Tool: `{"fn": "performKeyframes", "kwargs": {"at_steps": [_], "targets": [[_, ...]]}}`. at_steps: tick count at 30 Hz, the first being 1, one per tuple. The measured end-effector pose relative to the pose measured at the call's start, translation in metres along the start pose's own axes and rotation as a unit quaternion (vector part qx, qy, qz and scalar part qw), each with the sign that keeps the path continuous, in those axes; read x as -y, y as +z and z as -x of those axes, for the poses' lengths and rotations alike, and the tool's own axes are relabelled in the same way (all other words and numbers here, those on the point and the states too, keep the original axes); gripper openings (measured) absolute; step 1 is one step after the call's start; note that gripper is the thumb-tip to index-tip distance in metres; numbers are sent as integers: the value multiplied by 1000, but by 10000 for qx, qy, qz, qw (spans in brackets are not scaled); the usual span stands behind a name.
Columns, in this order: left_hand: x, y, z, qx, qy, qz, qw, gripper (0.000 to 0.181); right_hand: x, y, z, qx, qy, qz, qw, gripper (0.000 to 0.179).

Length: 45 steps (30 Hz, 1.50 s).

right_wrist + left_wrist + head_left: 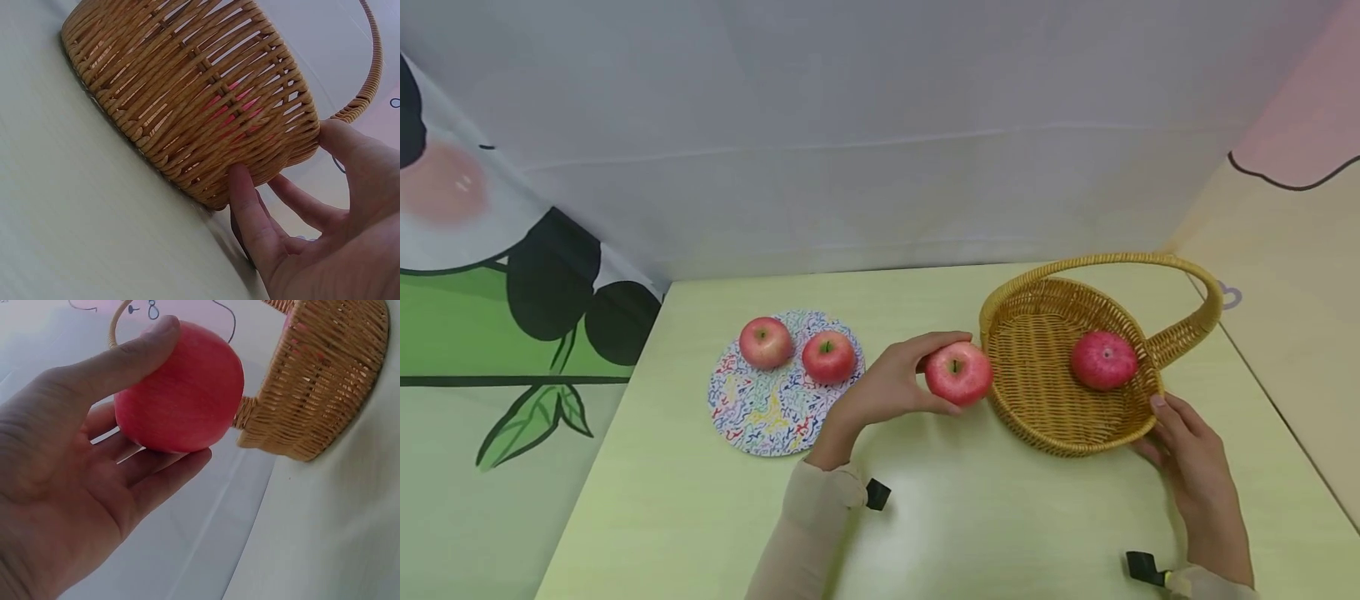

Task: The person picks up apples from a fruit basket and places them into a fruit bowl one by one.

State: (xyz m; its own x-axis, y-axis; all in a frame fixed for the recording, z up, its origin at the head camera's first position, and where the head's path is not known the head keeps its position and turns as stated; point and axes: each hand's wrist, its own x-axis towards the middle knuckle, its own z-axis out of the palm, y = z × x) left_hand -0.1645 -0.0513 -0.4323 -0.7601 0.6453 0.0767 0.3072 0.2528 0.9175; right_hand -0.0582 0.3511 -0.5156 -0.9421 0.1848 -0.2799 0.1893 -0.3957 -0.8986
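Note:
My left hand [891, 383] grips a pink-red apple [958, 373] between thumb and fingers, stem up, just left of the wicker basket [1030, 375]. In the left wrist view the apple [187, 390] hangs above the table, with the basket [312, 387] behind it. My right hand [1195, 458] holds the basket's near right side. In the right wrist view its thumb lies at the rim and a finger presses the woven wall [187, 106]. Inside the basket rests a darker red round fruit [1103, 361], apparently an apple, no stem showing.
Left of my hands a round plate with a colourful squiggle pattern [767, 417] bears two apples, one paler [765, 342] and one redder [829, 357]. The basket's tall handle [1105, 260] arches over its far side. A pale curtain [880, 208] hangs along the table's back edge.

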Motion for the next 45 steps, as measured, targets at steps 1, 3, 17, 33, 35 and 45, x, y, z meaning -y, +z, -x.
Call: {"fn": "performKeyframes", "kwargs": {"at_steps": [1,3,17,33,35,45], "targets": [[0,-2,2,-97,-36,-7,9999,83,0,0,0,9,-13,-13,10000,20],[0,-5,6,-319,-141,-21,9994,82,0,1,0,14,-37,-9,10000,20],[2,-18,31,-2111,-1097,-24,9713,85,1,4,1,42,-41,-13,10000,20],[9,-42,58,-3830,-1540,-594,9089,89,2,3,3,65,-38,-108,9999,22],[11,-45,63,-3941,-1686,-570,9017,90,2,4,2,85,-56,-65,9999,22],[20,-54,88,-4603,-2094,-277,8623,90,1,4,2,75,-34,-151,9999,22]]}}
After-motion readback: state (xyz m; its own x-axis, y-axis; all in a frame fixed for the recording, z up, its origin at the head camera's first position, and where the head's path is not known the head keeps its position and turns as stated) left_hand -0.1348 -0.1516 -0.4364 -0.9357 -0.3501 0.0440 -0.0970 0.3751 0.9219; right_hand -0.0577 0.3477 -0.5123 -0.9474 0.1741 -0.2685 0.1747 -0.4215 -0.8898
